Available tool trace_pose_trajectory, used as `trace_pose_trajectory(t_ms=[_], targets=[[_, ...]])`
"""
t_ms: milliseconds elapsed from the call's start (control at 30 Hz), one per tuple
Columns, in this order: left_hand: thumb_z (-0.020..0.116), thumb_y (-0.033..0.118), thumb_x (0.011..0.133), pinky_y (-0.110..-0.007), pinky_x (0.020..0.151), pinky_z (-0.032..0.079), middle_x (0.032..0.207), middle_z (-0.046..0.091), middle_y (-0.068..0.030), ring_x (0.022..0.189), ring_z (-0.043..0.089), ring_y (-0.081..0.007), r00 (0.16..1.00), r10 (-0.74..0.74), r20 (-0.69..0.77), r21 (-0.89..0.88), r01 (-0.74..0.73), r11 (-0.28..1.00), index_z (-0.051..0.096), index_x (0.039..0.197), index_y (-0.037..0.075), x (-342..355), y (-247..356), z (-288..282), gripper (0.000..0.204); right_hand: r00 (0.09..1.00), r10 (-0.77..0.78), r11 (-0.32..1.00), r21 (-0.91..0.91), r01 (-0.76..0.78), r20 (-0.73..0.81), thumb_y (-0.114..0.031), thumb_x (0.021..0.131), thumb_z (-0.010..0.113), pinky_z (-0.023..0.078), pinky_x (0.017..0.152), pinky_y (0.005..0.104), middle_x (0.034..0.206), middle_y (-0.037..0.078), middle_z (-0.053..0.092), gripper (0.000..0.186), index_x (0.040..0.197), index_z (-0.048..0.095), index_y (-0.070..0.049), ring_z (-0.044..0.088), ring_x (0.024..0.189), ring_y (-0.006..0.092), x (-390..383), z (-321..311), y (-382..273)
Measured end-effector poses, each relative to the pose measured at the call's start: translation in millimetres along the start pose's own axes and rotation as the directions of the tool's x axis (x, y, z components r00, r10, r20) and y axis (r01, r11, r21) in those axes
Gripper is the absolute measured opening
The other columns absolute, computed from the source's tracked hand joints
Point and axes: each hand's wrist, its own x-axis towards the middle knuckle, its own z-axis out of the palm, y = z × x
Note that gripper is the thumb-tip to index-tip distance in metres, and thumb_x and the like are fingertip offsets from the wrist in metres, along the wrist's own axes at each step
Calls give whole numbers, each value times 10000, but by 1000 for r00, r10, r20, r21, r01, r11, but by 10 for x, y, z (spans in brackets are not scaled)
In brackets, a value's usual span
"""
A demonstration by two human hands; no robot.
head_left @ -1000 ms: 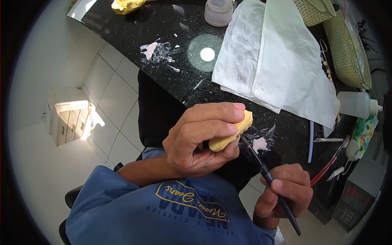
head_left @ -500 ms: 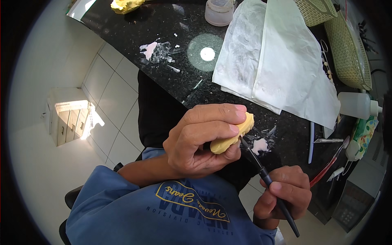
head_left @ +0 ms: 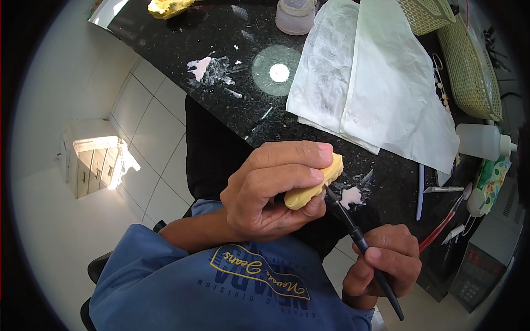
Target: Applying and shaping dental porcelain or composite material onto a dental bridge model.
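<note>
My left hand (head_left: 265,190) is closed around a lumpy yellow piece that looks like plaster (head_left: 301,196), its fingers over the top and the thumb underneath. In my right hand (head_left: 386,262), pinched between thumb and fingers, is a slim black brush (head_left: 345,218). Its narrow tip meets the right side of the yellow piece beside my left thumb; the exact contact is too small to make out. Just beyond, a pale pink smear of paste (head_left: 351,197) lies on the dark speckled counter (head_left: 265,124).
White cloths (head_left: 375,83) cover the counter's middle. Around them are a cloudy jar (head_left: 296,16), woven baskets (head_left: 472,74), a squeeze bottle (head_left: 479,141), a blue stick (head_left: 420,193) and a red-handled tool (head_left: 441,226). Another yellow lump (head_left: 168,7) and pink paste (head_left: 201,69) sit farther left.
Both hands, the yellow piece and the brush stay almost in place. Red digits now show on the panel of the box at the lower right.
</note>
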Motion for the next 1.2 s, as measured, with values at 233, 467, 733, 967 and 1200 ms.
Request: trace_pose_trajectory(t_ms=[233,467,733,967,1200], targets=[[744,3,773,-308,747,597,1019,641,-205,910,687,-271,1000,27,-6,2,-27,1000,546,1001,-14,-3,-18,13,303,1000,4,1000,-20,-4,-16,-152,860,593,390,459,233,678,51,541,182,980,490,-62,486,487,116,-14,3,2],[742,20,786,-312,752,594,1023,641,-208,907,685,-279,1000,29,0,-3,-29,1000,546,1011,-19,-12,-24,1,301,1000,7,1000,-5,-7,0,-147,856,598,393,451,226,674,54,545,185,984,492,-66,483,477,110,5,7,8],[743,28,788,-318,758,592,1026,640,-208,915,683,-284,999,32,16,-7,-32,999,544,1015,-18,-8,-25,-3,306,999,8,1000,-5,-8,-36,-147,857,597,396,448,229,672,53,541,186,987,492,-66,486,479,111,-4,7,8],[748,15,777,-317,752,593,1027,641,-205,910,684,-283,999,41,18,6,-41,999,543,1011,-13,-7,-24,-9,313,1000,16,1000,-7,-16,-17,-145,859,595,397,451,232,682,54,541,185,988,490,-66,483,480,112,-8,-1,-1],[750,6,767,-318,752,595,1031,640,-204,908,686,-283,999,44,-1,-14,-44,999,538,1000,-10,-8,-31,15,315,1000,21,1000,3,-21,-19,-147,860,596,396,449,233,693,58,541,186,988,489,-67,487,496,115,-21,-7,11]])
